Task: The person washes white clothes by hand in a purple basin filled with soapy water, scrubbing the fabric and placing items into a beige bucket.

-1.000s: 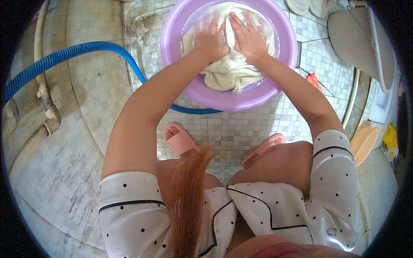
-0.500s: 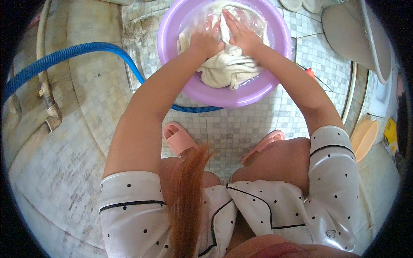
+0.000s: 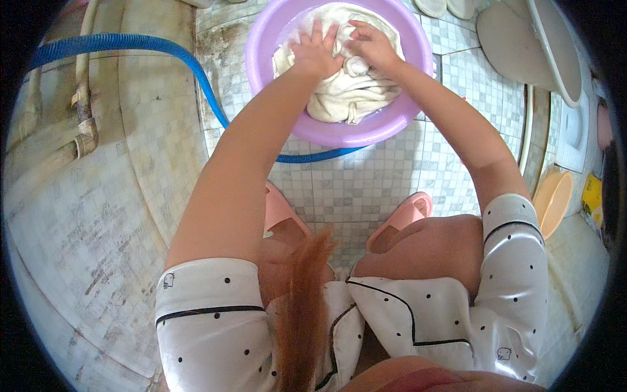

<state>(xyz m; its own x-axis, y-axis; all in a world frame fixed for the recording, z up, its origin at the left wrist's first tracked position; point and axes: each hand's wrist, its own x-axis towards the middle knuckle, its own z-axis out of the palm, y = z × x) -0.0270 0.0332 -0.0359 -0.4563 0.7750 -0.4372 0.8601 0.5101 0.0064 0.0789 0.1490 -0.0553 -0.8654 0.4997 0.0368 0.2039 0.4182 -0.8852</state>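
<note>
Head view: the person crouches on a tiled floor (image 3: 372,183) and reaches forward with both bare arms into a round purple basin (image 3: 339,134). The basin stands on the floor directly ahead of the knees. Inside it lies a bunched white cloth (image 3: 356,98), wet and folded over itself, filling most of the bowl.

The left hand (image 3: 318,53) rests on the upper left part of the cloth, palm down, with the fingers spread and pressing into the fabric. The right hand (image 3: 371,47) lies just beside it on the upper right part of the cloth, fingers curled and drawn together around a fold of the fabric. The two hands are close together, nearly touching.

A blue hose (image 3: 163,49) runs along the floor from the left, curves past the near rim of the basin and passes under its edge. Two pink slippers (image 3: 408,212) are on the person's feet, just behind the basin. An orange bowl (image 3: 554,199) stands well apart at the right edge. Pale pipes (image 3: 81,98) run along the wall at the left.
</note>
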